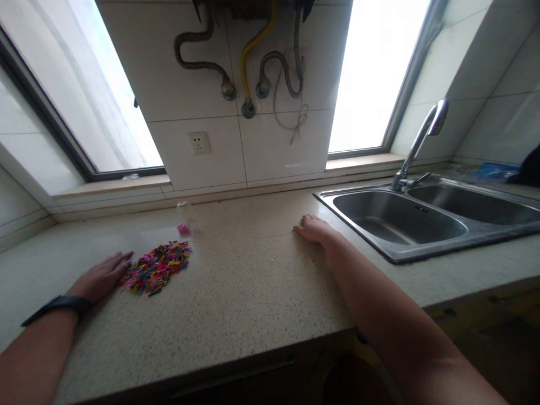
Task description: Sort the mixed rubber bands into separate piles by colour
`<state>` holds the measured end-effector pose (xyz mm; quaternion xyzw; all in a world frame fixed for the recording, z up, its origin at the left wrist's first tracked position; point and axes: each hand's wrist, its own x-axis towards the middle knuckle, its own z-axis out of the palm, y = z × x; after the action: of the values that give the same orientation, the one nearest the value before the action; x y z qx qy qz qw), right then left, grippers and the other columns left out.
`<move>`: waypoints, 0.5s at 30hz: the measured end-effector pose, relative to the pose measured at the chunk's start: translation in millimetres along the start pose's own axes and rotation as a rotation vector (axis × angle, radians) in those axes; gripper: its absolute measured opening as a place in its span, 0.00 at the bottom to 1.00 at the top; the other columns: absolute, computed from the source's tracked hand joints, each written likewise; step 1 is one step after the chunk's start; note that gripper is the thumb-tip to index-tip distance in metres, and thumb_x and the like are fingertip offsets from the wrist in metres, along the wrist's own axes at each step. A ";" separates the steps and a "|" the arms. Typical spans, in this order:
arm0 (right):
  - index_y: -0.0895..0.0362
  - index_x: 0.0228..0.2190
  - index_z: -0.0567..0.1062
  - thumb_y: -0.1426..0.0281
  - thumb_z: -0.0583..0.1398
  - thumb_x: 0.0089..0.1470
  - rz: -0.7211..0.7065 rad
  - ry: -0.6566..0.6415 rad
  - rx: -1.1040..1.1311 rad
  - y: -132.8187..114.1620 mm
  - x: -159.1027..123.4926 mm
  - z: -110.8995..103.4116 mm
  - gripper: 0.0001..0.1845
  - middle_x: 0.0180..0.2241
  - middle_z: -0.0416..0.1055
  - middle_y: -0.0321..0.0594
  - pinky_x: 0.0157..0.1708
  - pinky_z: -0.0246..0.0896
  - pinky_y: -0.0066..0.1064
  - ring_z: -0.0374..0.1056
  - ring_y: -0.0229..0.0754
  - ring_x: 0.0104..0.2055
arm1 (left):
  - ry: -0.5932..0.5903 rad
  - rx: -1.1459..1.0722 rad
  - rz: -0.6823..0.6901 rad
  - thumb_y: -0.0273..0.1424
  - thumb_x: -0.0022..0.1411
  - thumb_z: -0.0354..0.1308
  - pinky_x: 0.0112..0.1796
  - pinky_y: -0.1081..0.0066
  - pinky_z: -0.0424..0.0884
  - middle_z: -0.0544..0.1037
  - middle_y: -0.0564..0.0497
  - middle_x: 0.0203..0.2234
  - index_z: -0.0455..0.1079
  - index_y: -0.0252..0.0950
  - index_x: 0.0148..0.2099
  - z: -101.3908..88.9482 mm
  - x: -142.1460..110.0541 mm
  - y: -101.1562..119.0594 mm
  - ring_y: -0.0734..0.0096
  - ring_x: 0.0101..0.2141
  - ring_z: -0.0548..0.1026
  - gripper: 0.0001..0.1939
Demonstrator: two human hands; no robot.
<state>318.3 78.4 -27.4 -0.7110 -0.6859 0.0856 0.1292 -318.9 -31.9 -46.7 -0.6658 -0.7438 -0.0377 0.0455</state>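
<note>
My left hand (101,277) lies flat on the speckled countertop (253,287), fingers stretched out, with nothing in it. Its fingertips touch or nearly touch the left edge of a pile of small, brightly coloured pieces (158,267) that look like little rubber bands. Just behind the pile stands a small clear container (184,211), with something pink (183,229) at its base; whether that is a lid or contents I cannot tell. My right hand (314,228) rests palm down on the counter left of the sink, thumb apart from the fingers, holding nothing.
A steel double sink (392,253) with a tall faucet (417,146) takes up the right side. Behind the counter is a tiled wall with a socket (199,143), hoses (202,64) and a yellow pipe (248,56). Something blue (495,170) lies at the far right.
</note>
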 end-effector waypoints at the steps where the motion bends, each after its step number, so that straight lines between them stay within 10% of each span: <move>1: 0.62 0.58 0.65 0.48 0.57 0.53 0.038 -0.003 -0.015 3.9 0.5 -0.8 0.40 0.62 0.59 0.56 0.60 0.48 0.43 0.52 0.58 0.65 | 0.006 -0.004 -0.003 0.44 0.66 0.35 0.58 0.63 0.59 0.70 0.47 0.58 0.62 0.32 0.64 -0.2 0.0 0.5 0.61 0.62 0.62 0.33; 8: 0.66 0.60 0.61 0.45 0.48 0.57 0.436 0.079 -0.099 32.6 6.3 -21.6 0.44 0.61 0.56 0.69 0.56 0.45 0.62 0.52 0.69 0.63 | 0.056 -0.006 0.075 0.43 0.65 0.34 0.58 0.62 0.61 0.75 0.52 0.54 0.65 0.37 0.61 6.5 1.5 -8.1 0.61 0.61 0.64 0.31; 15: 0.55 0.66 0.52 0.50 0.53 0.57 -0.170 0.010 -0.012 4.0 1.0 -2.0 0.41 0.68 0.47 0.48 0.62 0.45 0.45 0.46 0.54 0.68 | 0.099 -0.009 0.070 0.44 0.64 0.36 0.56 0.62 0.63 0.76 0.55 0.52 0.66 0.40 0.59 12.7 5.4 -14.3 0.62 0.59 0.66 0.30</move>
<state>322.8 79.2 -26.7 -0.6515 -0.7436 0.0667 0.1350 -333.8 -26.7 -58.6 -0.6891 -0.7166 -0.0721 0.0806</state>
